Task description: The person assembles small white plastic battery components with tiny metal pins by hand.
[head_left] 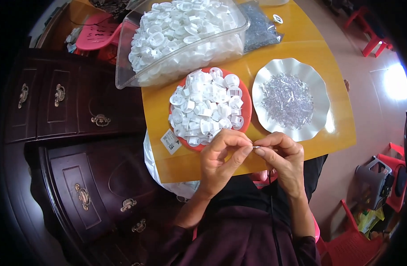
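Observation:
My left hand [219,157] and my right hand [285,159] meet above the table's near edge, thumbs and forefingers pinched. Between their fingertips shows a small thin pale piece [255,147], mostly covered, its exact kind too small to tell. Just beyond my left hand, a red round plate [247,106] bears a heap of white plastic fittings [203,104] with round discs and square stubs. Past my right hand stands a white scalloped dish [319,99] with many tiny clear plastic slivers [287,99] in it.
At the back left, a clear plastic bin [123,66] is piled with more white fittings. Beside it lies a bag of clear pieces [259,26] near a single fitting [278,19]. A printed label [171,141] lies by the red plate. Dark drawers [74,115] stand left of the table.

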Demonstrator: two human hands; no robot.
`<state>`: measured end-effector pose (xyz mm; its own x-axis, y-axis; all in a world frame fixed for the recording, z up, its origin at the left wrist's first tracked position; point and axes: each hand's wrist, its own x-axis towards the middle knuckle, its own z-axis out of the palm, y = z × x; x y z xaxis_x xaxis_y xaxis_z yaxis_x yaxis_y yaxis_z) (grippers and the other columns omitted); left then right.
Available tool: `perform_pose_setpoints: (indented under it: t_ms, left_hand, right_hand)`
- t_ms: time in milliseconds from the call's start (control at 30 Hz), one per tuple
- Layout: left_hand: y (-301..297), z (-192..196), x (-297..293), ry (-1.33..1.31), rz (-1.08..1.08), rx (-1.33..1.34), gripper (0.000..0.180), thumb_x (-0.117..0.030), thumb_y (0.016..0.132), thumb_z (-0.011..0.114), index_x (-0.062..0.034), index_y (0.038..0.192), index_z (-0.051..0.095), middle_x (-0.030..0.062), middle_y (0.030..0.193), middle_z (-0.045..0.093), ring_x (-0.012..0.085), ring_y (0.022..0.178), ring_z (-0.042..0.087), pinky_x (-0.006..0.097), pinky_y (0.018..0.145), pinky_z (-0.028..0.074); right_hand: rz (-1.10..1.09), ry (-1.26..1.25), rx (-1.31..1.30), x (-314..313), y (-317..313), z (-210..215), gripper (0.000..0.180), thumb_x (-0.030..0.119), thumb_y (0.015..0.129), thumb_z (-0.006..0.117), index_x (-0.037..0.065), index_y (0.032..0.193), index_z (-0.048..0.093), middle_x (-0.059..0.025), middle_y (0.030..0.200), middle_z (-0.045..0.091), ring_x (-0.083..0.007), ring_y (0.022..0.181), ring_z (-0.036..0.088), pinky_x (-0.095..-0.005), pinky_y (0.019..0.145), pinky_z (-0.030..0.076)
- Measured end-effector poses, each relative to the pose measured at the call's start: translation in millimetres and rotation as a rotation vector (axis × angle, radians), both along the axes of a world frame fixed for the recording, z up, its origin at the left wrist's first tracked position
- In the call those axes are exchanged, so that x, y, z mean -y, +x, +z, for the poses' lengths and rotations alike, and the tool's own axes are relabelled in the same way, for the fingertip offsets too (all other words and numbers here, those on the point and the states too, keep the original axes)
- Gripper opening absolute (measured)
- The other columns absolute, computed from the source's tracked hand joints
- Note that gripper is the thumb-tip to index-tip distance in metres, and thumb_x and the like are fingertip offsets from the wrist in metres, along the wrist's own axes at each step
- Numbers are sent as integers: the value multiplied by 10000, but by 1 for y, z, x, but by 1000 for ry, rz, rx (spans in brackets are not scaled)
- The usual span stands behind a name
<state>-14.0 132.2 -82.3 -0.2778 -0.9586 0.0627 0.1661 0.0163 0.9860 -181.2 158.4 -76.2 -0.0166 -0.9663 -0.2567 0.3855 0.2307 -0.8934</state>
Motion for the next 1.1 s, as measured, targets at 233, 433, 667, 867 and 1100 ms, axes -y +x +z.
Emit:
perform_pose_setpoints:
  t_ms: [233, 433, 667, 867, 1100]
  left_hand:
    - [19, 23, 44, -698, 240, 997, 389, -172, 740, 828, -66, 1070, 650, 77, 1111, 597, 302, 1026, 564, 408, 914, 432]
    - [22, 17, 57, -669, 230, 1245, 403, -223, 719, 846, -85, 1058, 677, 86, 1224, 551, 323, 1173, 466, 442, 997, 368]
    - [21, 17, 59, -653, 204, 1250, 383, -205, 714, 847, -103, 1046, 686, 75, 1231, 550, 320, 1187, 458, 445, 1010, 361]
    - [23, 28, 53, -644, 158, 1082, 408, -189, 692, 866, -101, 1042, 675, 60, 1232, 575, 269, 1152, 521, 443, 970, 397]
    - [17, 14, 17, 9, -211, -168, 446, 42, 877, 675, -15, 1264, 462, 230, 1287, 570, 261, 1199, 572, 349, 970, 505]
  right_hand:
    - [-73, 37, -35, 0, 0, -1, 110, 44, 895, 719, -11, 984, 685, 17, 823, 666, -4, 731, 562, -154, 613, 410]
    - [-105, 54, -49, -6, -2, -6, 103, 66, 901, 721, -5, 963, 680, 69, 708, 582, 18, 594, 439, -165, 515, 307]
    - [-104, 54, -19, -9, -7, -5, 110, 78, 908, 717, -9, 958, 673, 81, 679, 552, 20, 564, 400, -168, 501, 274]
    - [-156, -32, -21, -11, -6, -11, 106, 72, 913, 708, -14, 965, 674, 63, 719, 580, 18, 639, 464, -152, 544, 329]
    - [-173, -174, 44, -9, 3, 10, 80, 38, 900, 703, -13, 946, 662, -57, 937, 679, -30, 729, 565, -186, 607, 430]
